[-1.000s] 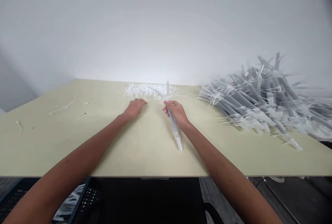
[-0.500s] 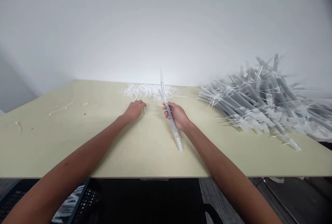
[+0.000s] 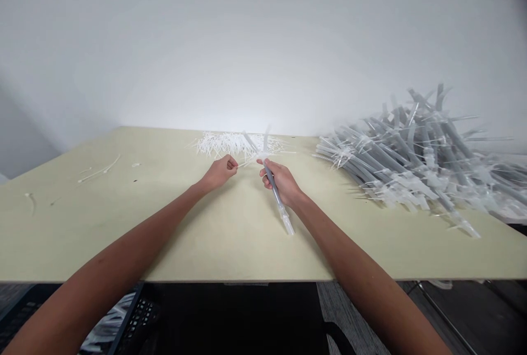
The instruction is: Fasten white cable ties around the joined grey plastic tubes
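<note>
Currently, head view, logged: left hand (image 3: 219, 173) pinching a white cable tie (image 3: 244, 162) near its end, tip aimed at a grey plastic tube (image 3: 280, 209); right hand (image 3: 282, 181) closed firmly around that tube, over the table (image 3: 173, 234); loose ties (image 3: 234, 144) beyond; tied-tube heap (image 3: 411, 163) rightward.

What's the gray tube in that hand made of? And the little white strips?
The gray tube in the right hand looks like smooth, dull plastic or rubber, and its end looks see-through. The white strips look like thin plastic cable ties, probably nylon, because they're narrow, pale and slightly glossy.
</note>
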`<act>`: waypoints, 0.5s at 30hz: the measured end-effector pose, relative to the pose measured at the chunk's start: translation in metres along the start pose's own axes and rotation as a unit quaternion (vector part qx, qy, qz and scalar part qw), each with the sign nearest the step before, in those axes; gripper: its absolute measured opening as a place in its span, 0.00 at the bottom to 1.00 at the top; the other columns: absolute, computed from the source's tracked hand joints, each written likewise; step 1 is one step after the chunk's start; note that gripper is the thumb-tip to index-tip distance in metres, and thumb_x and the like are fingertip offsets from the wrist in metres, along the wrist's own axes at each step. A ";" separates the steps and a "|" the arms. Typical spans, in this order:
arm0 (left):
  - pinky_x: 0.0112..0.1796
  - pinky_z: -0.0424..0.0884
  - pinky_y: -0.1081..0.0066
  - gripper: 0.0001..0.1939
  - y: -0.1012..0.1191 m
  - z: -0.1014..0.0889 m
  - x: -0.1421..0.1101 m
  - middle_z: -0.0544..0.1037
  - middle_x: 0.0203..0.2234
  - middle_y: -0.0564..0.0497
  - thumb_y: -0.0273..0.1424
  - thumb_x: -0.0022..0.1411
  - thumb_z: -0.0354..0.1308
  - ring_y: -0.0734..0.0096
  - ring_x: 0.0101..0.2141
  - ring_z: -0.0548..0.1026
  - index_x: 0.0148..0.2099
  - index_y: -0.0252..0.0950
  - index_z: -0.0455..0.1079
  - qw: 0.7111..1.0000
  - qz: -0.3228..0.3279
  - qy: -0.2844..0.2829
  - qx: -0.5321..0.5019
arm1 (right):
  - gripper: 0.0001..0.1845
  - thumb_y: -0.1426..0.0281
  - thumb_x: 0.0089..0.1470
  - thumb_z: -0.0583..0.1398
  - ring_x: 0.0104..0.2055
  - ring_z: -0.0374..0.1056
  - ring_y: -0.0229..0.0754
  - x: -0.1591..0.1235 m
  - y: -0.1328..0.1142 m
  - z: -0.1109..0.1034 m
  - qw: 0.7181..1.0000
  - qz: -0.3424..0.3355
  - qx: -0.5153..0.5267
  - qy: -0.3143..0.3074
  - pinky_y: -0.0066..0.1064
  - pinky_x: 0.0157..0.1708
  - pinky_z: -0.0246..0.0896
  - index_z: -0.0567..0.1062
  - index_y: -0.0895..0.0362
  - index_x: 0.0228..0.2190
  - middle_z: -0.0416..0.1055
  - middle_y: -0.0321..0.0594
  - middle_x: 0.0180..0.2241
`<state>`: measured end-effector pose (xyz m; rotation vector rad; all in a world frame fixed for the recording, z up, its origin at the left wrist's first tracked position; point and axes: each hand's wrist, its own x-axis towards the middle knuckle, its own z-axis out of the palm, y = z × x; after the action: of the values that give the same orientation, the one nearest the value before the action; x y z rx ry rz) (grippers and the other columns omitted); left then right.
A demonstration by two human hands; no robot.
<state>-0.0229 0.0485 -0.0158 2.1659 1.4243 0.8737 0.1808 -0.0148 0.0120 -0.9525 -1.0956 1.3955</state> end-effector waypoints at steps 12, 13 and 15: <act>0.37 0.68 0.68 0.10 0.033 0.006 -0.010 0.71 0.29 0.53 0.33 0.56 0.59 0.76 0.29 0.69 0.38 0.33 0.67 0.937 -0.040 -0.023 -0.346 | 0.11 0.61 0.53 0.55 0.18 0.56 0.33 0.004 0.001 0.000 0.999 0.019 0.032 -0.003 0.26 0.15 0.48 0.66 0.57 0.30 0.71 0.40 0.26; 0.37 0.68 0.68 0.10 0.034 0.006 -0.010 0.71 0.30 0.53 0.33 0.55 0.60 0.76 0.29 0.69 0.38 0.33 0.67 0.927 -0.047 -0.022 -0.371 | 0.10 0.61 0.53 0.54 0.18 0.56 0.33 0.004 0.000 0.000 0.999 0.022 0.040 -0.006 0.26 0.15 0.48 0.65 0.56 0.31 0.71 0.40 0.26; 0.37 0.68 0.67 0.10 0.034 0.006 -0.010 0.71 0.31 0.52 0.32 0.56 0.59 0.75 0.30 0.70 0.39 0.32 0.67 0.908 -0.058 -0.021 -0.414 | 0.10 0.61 0.53 0.53 0.18 0.55 0.33 0.003 -0.001 0.000 0.998 0.026 0.054 -0.011 0.26 0.16 0.48 0.64 0.55 0.32 0.71 0.39 0.25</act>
<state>0.0011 0.0254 -0.0016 1.4253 0.8921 1.1136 0.1804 -0.0117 0.0131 -0.8956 -1.0068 1.4952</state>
